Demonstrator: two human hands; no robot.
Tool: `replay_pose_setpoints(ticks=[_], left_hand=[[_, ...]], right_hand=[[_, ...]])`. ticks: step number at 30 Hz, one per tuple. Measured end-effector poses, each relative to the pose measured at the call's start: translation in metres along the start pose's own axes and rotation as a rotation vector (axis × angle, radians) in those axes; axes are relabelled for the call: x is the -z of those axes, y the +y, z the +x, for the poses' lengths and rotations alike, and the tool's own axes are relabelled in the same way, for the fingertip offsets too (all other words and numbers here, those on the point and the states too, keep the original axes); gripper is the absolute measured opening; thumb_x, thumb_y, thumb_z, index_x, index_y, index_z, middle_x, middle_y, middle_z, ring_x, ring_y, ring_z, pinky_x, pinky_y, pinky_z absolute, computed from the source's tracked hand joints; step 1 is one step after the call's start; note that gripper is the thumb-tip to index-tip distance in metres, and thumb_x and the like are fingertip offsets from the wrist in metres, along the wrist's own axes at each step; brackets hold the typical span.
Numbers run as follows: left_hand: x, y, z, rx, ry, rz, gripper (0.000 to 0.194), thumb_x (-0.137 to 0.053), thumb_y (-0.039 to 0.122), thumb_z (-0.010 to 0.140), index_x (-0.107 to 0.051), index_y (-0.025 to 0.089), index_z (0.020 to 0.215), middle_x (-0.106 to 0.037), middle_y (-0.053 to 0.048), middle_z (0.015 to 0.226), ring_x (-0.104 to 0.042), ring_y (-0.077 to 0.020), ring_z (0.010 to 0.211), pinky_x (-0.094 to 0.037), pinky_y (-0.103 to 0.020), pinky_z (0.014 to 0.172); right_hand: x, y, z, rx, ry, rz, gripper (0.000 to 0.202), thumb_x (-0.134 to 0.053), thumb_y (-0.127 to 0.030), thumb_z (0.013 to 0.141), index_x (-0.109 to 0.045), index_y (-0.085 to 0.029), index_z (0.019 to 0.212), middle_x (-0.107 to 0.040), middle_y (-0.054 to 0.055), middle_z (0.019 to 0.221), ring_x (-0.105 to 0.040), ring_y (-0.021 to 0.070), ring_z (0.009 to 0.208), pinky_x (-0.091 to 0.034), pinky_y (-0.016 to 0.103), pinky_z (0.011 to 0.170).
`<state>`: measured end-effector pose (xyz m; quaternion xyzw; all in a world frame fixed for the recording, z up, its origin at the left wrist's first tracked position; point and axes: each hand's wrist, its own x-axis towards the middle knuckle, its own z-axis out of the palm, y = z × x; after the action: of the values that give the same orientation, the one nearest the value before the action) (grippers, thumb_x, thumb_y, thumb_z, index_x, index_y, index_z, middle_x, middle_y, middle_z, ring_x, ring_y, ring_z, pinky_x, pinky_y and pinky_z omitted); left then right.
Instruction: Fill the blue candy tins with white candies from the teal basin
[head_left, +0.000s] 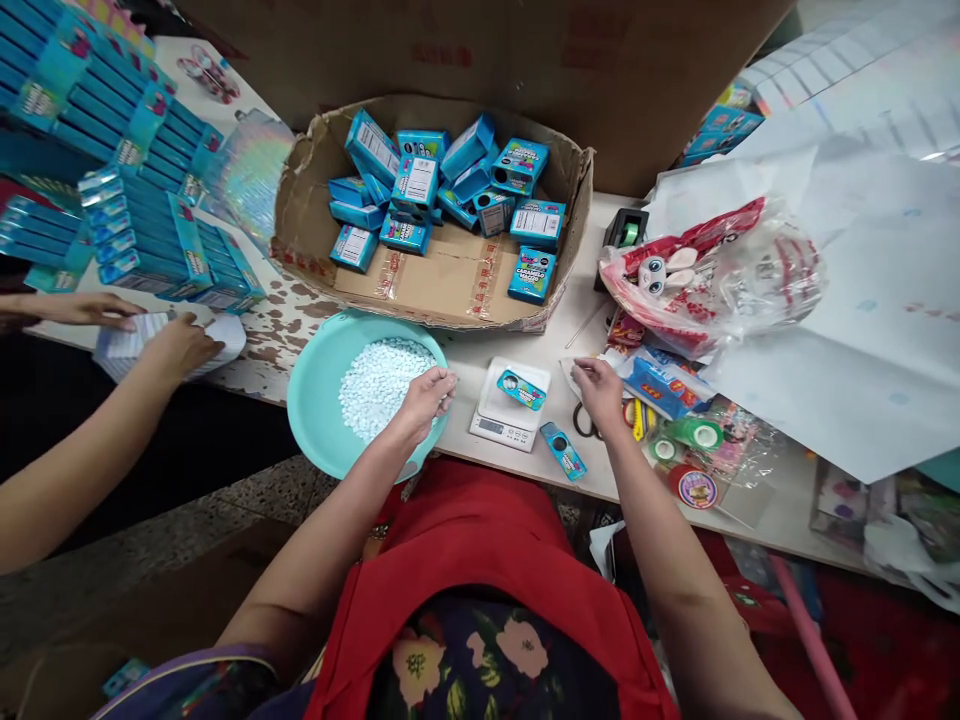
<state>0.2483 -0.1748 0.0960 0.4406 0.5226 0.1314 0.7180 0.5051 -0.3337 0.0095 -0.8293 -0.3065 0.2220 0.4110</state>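
Note:
Over the right rim of a turquoise basin [315, 400] of small white candies [379, 385] is my left hand [430, 397], its fingers pinched; what they hold is too small to name. My right hand [598, 385] is above the table, right of the scale, fingers drawn together around something I cannot make out. Between my hands a small blue box [521, 388] rests on a white digital scale [501, 432]. Another narrow blue piece [563, 451] lies just right of the scale. Behind, a cut-down cardboard box [442, 285] holds several blue candy boxes [415, 183].
Another person's hands [180, 345] handle white sheets at the left, near stacked blue boxes [142, 235]. To the right lie a plastic bag [712, 275], scissors [585, 420], tape rolls [697, 433] and a black tape dispenser [624, 235]. Tall cardboard stands behind.

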Motion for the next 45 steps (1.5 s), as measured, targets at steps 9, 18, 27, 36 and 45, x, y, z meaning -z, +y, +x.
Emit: replay_pose_setpoints(ticks=[9,18,27,36,45], left_hand=[[-0.019,-0.001,0.001,0.043,-0.189,0.101,0.041,-0.068,0.054,0.070,-0.057,0.014,0.074,-0.046,0.004,0.051,-0.035,-0.0040,0.036,-0.016,-0.018,0.037],[-0.053,-0.044,-0.041,0.277,-0.400,-0.242,0.055,-0.063,0.069,0.070,-0.052,0.015,0.072,-0.042,0.004,0.054,-0.034,-0.0040,0.040,-0.020,-0.017,0.038],[0.062,-0.025,-0.010,-0.301,0.171,0.787,0.021,-0.053,0.034,0.086,-0.062,0.019,0.095,-0.065,-0.010,0.105,-0.057,-0.0264,0.106,-0.044,-0.044,0.094],[0.054,0.003,-0.060,-0.883,-0.154,0.983,0.039,-0.057,0.026,0.088,-0.053,0.024,0.126,-0.060,-0.010,0.123,-0.056,-0.0225,0.116,-0.045,-0.036,0.099],[0.225,0.049,0.001,-0.405,1.089,0.677,0.051,-0.073,0.033,0.071,-0.051,0.019,0.115,-0.062,-0.006,0.101,-0.060,-0.0252,0.095,-0.045,-0.034,0.085]], right_hand=[[0.044,-0.026,-0.086,-0.272,0.364,0.396,0.034,-0.072,-0.046,0.071,-0.067,-0.016,0.086,-0.065,0.001,0.072,-0.060,0.0138,0.061,-0.052,0.030,0.062],[-0.022,-0.109,-0.132,0.383,0.059,-0.039,0.033,-0.065,-0.041,0.084,-0.065,-0.026,0.114,-0.057,0.011,0.121,-0.054,0.0258,0.112,-0.048,0.044,0.093],[-0.037,-0.070,-0.060,0.227,-0.023,-0.201,0.045,-0.056,-0.054,0.084,-0.059,-0.017,0.108,-0.062,0.013,0.102,-0.060,0.0277,0.097,-0.049,0.044,0.086],[-0.064,-0.155,-0.095,0.492,-0.279,0.091,0.035,-0.065,-0.030,0.083,-0.055,-0.027,0.116,-0.062,0.006,0.107,-0.061,0.0222,0.100,-0.053,0.039,0.087],[-0.123,-0.128,-0.101,-0.200,-0.201,0.257,0.076,-0.074,-0.050,0.067,-0.045,-0.018,0.130,-0.050,0.020,0.133,-0.063,0.0279,0.102,-0.058,0.042,0.076]])
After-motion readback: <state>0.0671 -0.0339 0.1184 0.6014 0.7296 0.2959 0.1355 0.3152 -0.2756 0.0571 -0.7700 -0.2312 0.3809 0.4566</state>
